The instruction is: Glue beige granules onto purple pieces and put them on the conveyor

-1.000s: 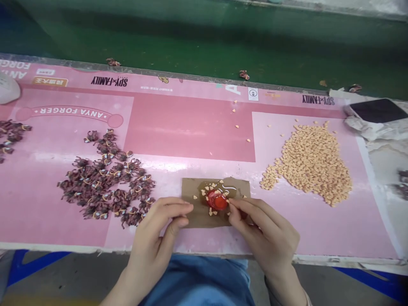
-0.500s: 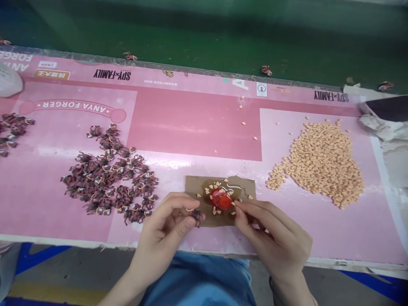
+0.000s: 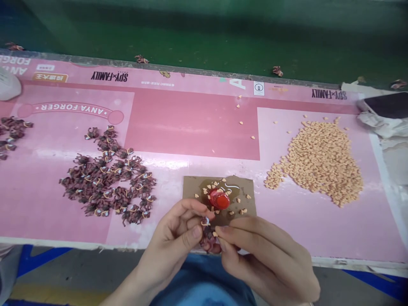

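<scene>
My left hand (image 3: pixel 174 244) pinches a small dark maroon figure (image 3: pixel 208 237) near the table's front edge. My right hand (image 3: pixel 270 263) meets it from the right, thumb and forefinger pressing a tiny peach-coloured piece (image 3: pixel 215 233) against the figure. Just beyond the fingers lies a brown cardboard square (image 3: pixel 245 189) with a red cap (image 3: pixel 219 199) in a glossy glue patch and several loose peach pieces on it.
A heap of dark maroon figures (image 3: pixel 108 178) lies left of the cardboard on the pink printed sheet (image 3: pixel 191 123). A big pile of peach pieces (image 3: pixel 318 159) sits to the right. A dark phone (image 3: pixel 387 105) rests on crumpled paper at far right. Green surface (image 3: pixel 204 42) lies behind.
My hands have drawn back from the cardboard toward me and come together. The left hand now holds up a maroon figure, and the right hand has brought a peach piece to it.
</scene>
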Available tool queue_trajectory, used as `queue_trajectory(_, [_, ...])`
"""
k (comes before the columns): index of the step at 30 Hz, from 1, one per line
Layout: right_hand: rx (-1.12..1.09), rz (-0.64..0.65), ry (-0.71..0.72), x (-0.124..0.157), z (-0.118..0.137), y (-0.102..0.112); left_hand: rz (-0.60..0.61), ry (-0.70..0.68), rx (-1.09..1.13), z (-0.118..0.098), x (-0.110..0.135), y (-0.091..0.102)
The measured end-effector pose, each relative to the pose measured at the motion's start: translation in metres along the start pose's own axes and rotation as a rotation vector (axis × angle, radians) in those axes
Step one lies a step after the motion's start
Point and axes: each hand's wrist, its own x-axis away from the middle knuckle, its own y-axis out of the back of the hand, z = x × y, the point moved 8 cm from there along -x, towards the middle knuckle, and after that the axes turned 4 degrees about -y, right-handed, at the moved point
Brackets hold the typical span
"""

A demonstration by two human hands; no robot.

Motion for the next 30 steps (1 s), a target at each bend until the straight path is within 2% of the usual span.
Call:
queue_trajectory(3, [0.158,0.09,0.082,0.004,0.007,-0.002,-0.046,-0.036,-0.018,-0.004,-0.001,0.002])
queue_trajectory(6, [0.327,0.174,0.177,0.009,0.016,-0.008,-0.102,-0.142,-0.082,-0.011,-0.001,0.005])
queue_trajectory(9, [0.405,0.213,0.236,0.012,0.022,-0.012,-0.147,-0.262,-0.16,-0.016,0.003,0.01])
queue_trajectory(12, [0.412,0.197,0.253,0.011,0.025,-0.011,-0.183,-0.345,-0.254,-0.019,0.008,0.014])
queue_trajectory(15, [0.372,0.188,0.264,0.008,0.023,-0.01,-0.179,-0.36,-0.337,-0.024,0.01,0.013])
queue_trajectory(18, [0.263,0.142,0.255,0.005,0.014,-0.004,-0.124,-0.337,-0.458,-0.037,0.007,0.001])
queue_trajectory(20, [0.237,0.066,0.183,0.005,-0.002,0.006,-0.082,-0.37,-0.582,-0.056,0.001,-0.01])
queue_trajectory(22, [0.249,-0.039,0.065,0.009,-0.025,0.023,-0.035,-0.456,-0.762,-0.084,-0.014,-0.022])
queue_trajectory(24, [0.238,-0.13,-0.034,0.018,-0.048,0.042,-0.035,-0.542,-1.011,-0.117,-0.045,-0.03])
queue_trajectory(26, [0.224,-0.168,-0.076,0.029,-0.066,0.055,-0.16,-0.63,-1.265,-0.157,-0.089,-0.029])
queue_trajectory(30, [0.282,-0.179,-0.2,0.054,-0.096,0.066,-0.347,-0.786,-1.377,-0.231,-0.189,-0.023])
